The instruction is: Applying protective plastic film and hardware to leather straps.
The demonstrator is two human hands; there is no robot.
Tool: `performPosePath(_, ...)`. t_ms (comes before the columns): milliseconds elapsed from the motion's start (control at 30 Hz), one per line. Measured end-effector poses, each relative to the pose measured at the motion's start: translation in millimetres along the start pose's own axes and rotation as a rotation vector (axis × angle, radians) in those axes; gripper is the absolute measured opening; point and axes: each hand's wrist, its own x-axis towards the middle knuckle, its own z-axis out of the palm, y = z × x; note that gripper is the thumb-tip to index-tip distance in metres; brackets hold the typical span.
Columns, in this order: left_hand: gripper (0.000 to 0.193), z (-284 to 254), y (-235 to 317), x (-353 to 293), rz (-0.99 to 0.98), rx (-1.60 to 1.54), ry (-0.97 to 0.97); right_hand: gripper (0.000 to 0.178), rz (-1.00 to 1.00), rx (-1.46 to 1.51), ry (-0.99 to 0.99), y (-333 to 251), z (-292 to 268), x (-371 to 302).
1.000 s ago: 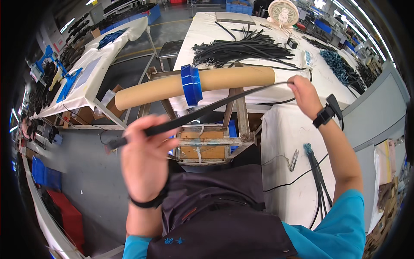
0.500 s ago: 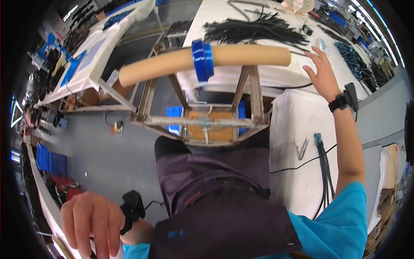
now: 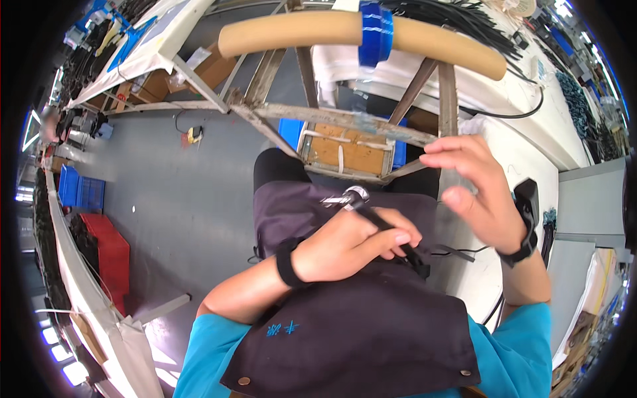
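My left hand point(image 3: 355, 242) is closed over my lap on a black strap point(image 3: 375, 215), its palm turned down. A shiny, buckle-like metal piece point(image 3: 355, 196) sits at the strap's far end, blurred by motion. Past my fingers the strap runs toward the lower right, across my dark apron point(image 3: 358, 331). My right hand point(image 3: 474, 189) is raised to the right of it, fingers stretched and thumb apart, with nothing in it. It is nearest the lower right of the worn metal stand point(image 3: 332, 118). Across the stand's top lies a tan tube point(image 3: 298, 34) with a blue band point(image 3: 376, 36) wrapped around it.
White-covered tables stand at the left point(image 3: 166, 46) and right point(image 3: 478, 278). Many black straps point(image 3: 458, 20) lie on the far table. Blue crates point(image 3: 79, 189) and a red bin point(image 3: 106, 255) are on the left. A dark cable point(image 3: 511, 115) hangs by the right table.
My left hand has come from the lower left to my lap and now holds the strap. My right hand has moved down and nearer, away from the tube's right end. The view has shifted.
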Motion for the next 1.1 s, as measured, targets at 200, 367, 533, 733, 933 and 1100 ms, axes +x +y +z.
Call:
performPosePath(200,0.022,-1,-17,-2,-0.069,0.026,-0.03,0.038,0.189,0.526,-0.049,-16,57,-17)
performPosePath(367,0.021,-5,-14,-11,-0.121,0.103,-0.023,0.027,0.361,0.912,-0.136,-20,89,-14)
performPosePath(533,0.027,-25,-25,-31,-0.025,0.272,0.134,0.012,0.213,0.794,0.079,-21,107,-14)
performPosePath(733,0.021,-19,-27,-49,-0.064,-0.346,0.498,0.013,0.318,0.797,0.001,-29,118,-13)
performPosePath(933,0.013,-57,-18,-51,-0.245,-0.099,0.255,0.016,0.531,0.921,-0.114,-31,121,-21)
performPosePath(1100,0.013,-81,-2,-33,-0.259,0.11,-0.058,0.04,0.337,0.516,0.049,-27,129,-27)
